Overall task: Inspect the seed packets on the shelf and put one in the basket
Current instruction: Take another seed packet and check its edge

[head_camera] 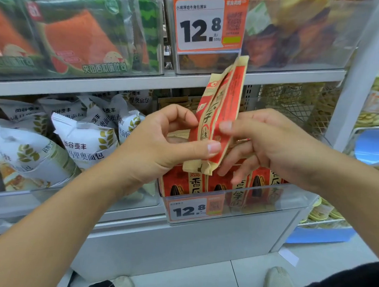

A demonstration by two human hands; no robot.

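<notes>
A red and tan seed packet (219, 109) stands upright, edge-on to me, in front of the shelf. My left hand (162, 141) pinches its lower part between thumb and fingers. My right hand (261, 143) holds the packet's right side with the thumb on its face and the other fingers spread behind it. Below both hands a clear bin (269, 199) holds several more red seed packets (195, 183) standing in a row. No basket is in view.
White bread bags (84, 143) fill the bin to the left. Watermelon-print packs (79, 41) lie on the upper shelf. Price tags reading 12.8 hang on the upper bin (204, 24) and the lower bin (191, 210). A white shelf post (361, 76) stands right. My shoes (277, 286) are on the floor tiles.
</notes>
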